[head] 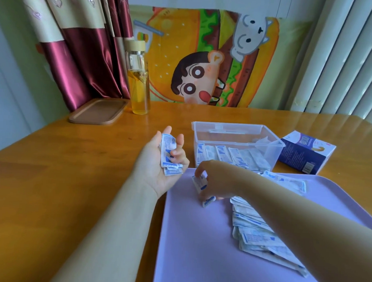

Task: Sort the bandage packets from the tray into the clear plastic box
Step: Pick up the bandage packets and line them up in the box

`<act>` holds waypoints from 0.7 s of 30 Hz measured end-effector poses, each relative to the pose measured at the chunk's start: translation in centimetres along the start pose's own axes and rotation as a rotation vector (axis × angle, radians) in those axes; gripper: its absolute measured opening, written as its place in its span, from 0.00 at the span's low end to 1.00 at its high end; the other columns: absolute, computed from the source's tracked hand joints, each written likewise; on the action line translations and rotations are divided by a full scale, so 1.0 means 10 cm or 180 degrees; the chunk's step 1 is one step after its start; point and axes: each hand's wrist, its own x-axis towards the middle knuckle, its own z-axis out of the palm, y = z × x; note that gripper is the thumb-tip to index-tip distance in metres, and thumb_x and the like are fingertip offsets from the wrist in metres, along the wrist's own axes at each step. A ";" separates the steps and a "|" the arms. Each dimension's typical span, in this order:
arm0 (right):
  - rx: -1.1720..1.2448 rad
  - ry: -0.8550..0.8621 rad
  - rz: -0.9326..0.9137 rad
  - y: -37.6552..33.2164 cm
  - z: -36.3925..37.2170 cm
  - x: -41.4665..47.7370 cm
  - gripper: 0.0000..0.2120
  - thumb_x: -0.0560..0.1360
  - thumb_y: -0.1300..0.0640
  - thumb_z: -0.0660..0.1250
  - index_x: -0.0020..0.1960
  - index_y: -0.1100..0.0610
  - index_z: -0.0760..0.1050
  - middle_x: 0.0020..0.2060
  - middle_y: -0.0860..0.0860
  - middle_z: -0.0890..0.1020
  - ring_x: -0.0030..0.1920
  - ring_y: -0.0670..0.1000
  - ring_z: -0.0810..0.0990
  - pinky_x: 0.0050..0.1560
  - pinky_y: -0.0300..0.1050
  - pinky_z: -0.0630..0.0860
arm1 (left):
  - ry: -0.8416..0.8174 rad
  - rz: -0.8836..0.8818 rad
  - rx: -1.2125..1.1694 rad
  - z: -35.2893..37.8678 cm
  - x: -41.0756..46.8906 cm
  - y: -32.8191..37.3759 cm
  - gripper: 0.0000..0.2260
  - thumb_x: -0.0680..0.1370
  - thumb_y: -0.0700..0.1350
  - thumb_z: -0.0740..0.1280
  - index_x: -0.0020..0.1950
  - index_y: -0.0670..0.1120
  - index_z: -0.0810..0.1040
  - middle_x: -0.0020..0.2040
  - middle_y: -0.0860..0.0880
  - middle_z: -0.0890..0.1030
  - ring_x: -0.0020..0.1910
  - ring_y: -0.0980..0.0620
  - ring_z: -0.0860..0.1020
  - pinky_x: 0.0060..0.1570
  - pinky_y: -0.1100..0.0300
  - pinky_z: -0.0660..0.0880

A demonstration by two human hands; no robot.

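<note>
Palm upward, the left hand [153,160] hangs over the tabletop [62,167] just beside the tray's far left corner, with its forearm stretched straight ahead. Its fingers [178,153] curl loosely over a small stack of packets [168,159]. These are thin paper sleeves, white with blue print, fanned out a little at the near end.

The right hand [215,178] comes across from the right, wrist bent down and knuckles toward the camera. Its fingers [199,173] pinch a single packet [198,184] held on edge just above the tray [186,247]. Another small packet [209,201] lies at the thumb.

The tray is smooth, matt lilac plastic with rounded corners. A loose pile of bandage packets [259,235] lies on it, partly hidden by the right forearm. Beyond its far edge stands the clear plastic box [224,125], rectangular and thin-walled. A row of packets [233,155] stands along the box's near wall.

To the right of the box lies a dark blue carton [304,154]. Farther back on the glossy wooden surface stand a glass bottle [138,79] of amber liquid and a flat brown lid [99,111].
</note>
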 end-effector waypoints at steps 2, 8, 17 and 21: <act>0.0336 0.0105 -0.0102 0.04 0.02 -0.02 0.14 0.70 0.57 0.71 0.55 0.50 0.74 0.42 0.47 0.75 0.31 0.47 0.73 0.26 0.32 0.67 | -0.0061 0.0015 0.0063 -0.04 0.03 0.00 0.12 0.81 0.52 0.57 0.45 0.48 0.75 0.45 0.48 0.73 0.22 0.57 0.72 0.19 0.66 0.69; 0.2531 0.1461 -0.0432 0.06 -0.14 -0.29 0.11 0.75 0.64 0.64 0.44 0.51 0.82 0.36 0.49 0.83 0.33 0.41 0.76 0.38 0.29 0.71 | 0.0000 -0.0030 -0.0226 0.04 -0.10 0.02 0.12 0.81 0.53 0.56 0.47 0.48 0.73 0.40 0.49 0.76 0.25 0.59 0.68 0.20 0.70 0.65; 0.1811 0.1797 -0.0773 -0.01 -0.03 -0.35 0.07 0.74 0.59 0.65 0.45 0.49 0.80 0.30 0.49 0.78 0.30 0.46 0.74 0.38 0.42 0.73 | -0.0297 -0.0651 0.0742 0.26 -0.30 -0.39 0.29 0.76 0.68 0.50 0.53 0.47 0.79 0.38 0.46 0.82 0.37 0.48 0.81 0.39 0.59 0.75; 0.1208 0.2100 -0.0629 0.09 -0.07 -0.43 0.06 0.72 0.56 0.70 0.46 0.47 0.80 0.32 0.45 0.75 0.34 0.41 0.71 0.36 0.33 0.67 | -0.0271 -0.0779 0.0425 0.28 -0.32 -0.46 0.17 0.80 0.57 0.57 0.56 0.46 0.77 0.38 0.48 0.78 0.35 0.52 0.78 0.37 0.59 0.75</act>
